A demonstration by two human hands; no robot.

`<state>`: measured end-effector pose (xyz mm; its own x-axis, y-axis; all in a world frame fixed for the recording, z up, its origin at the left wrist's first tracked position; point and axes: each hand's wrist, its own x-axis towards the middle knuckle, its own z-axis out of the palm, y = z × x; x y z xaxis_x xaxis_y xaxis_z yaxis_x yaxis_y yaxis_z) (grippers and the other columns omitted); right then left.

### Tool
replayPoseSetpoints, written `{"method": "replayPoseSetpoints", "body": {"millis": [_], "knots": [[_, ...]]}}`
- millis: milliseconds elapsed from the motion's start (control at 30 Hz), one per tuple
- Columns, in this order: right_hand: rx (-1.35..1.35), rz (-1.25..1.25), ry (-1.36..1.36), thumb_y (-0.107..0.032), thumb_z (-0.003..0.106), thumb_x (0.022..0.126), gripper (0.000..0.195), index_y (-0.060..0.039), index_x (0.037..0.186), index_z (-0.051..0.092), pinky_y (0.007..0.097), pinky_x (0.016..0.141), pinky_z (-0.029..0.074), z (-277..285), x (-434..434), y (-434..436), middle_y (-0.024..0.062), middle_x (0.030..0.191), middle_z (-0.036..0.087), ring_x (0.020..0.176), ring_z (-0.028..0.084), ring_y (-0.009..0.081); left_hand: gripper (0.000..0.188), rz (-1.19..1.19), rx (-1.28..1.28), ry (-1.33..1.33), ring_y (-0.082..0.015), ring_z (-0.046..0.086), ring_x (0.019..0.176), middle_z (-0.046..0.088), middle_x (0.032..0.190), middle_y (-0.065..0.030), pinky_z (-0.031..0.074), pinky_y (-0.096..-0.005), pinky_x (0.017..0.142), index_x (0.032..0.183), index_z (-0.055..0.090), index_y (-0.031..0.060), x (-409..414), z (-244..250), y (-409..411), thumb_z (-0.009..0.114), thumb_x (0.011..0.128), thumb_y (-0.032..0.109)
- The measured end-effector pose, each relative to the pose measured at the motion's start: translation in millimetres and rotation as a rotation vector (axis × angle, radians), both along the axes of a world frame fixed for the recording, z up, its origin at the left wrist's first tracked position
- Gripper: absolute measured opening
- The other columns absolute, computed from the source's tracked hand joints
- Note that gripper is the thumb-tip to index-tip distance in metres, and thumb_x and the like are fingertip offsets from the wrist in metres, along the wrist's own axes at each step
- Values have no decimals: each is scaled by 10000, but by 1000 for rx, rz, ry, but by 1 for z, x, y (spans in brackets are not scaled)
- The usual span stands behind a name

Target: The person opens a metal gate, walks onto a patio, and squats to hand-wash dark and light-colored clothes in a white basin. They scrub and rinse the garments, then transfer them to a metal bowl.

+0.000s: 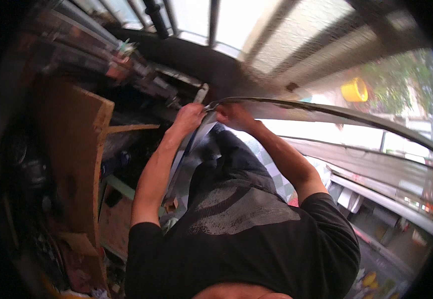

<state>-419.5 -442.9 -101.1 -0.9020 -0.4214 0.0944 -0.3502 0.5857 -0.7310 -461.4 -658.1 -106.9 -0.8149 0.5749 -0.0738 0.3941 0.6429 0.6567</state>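
Observation:
Both hands are raised close together in front of me. My left hand (191, 115) is curled at the corner of a large, thin-edged panel, beside a small metal piece. My right hand (235, 115) is closed over the same corner, just right of the left one. The panel's long dark edge (313, 106) curves away to the right from my fingers. A pale, flat strip (201, 93) stands up just beyond my left hand; whether I hold it cannot be told. What lies inside my fingers is hidden.
A tall wooden board (78, 160) stands on the left, with a wooden stick (133, 128) jutting from it. Cluttered shelving (126, 67) lies beyond. Window bars (213, 22) are ahead. A yellow basket (354, 89) is at the upper right, and a ledge (384, 187) at the right.

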Motion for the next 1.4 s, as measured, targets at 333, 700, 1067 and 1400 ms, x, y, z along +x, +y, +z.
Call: {"method": "replayPoseSetpoints", "body": {"millis": [333,700,1067,1400], "knots": [[164,119,-122,-221,503,799,228,-26,754,613,490,643,455,-39,66,36,215,755,611,710,590,410,238,89,62,79,-378,571,866,593,909,-185,463,-439,755,927,591,-11,53,-21,14,665,777,159],[391,-477,-266,-130,520,803,231,-19,977,624,455,769,489,15,187,329,213,896,635,860,612,369,592,670,168,137,-341,551,1064,584,1125,-201,440,-397,917,1253,483,-10,128,-65,-4,707,716,100],[106,-866,79,-193,574,831,244,-4,971,642,349,762,486,25,183,517,173,884,657,827,631,281,188,163,277,-960,-127,595,752,613,788,-44,503,-283,618,842,645,29,224,-47,386,643,822,216],[-136,-1147,68,-155,600,870,210,45,928,632,321,776,470,88,168,612,154,872,657,839,627,230,239,-145,349,-943,-144,631,757,644,874,-65,514,-269,619,966,637,-9,39,39,624,610,828,184]]}}
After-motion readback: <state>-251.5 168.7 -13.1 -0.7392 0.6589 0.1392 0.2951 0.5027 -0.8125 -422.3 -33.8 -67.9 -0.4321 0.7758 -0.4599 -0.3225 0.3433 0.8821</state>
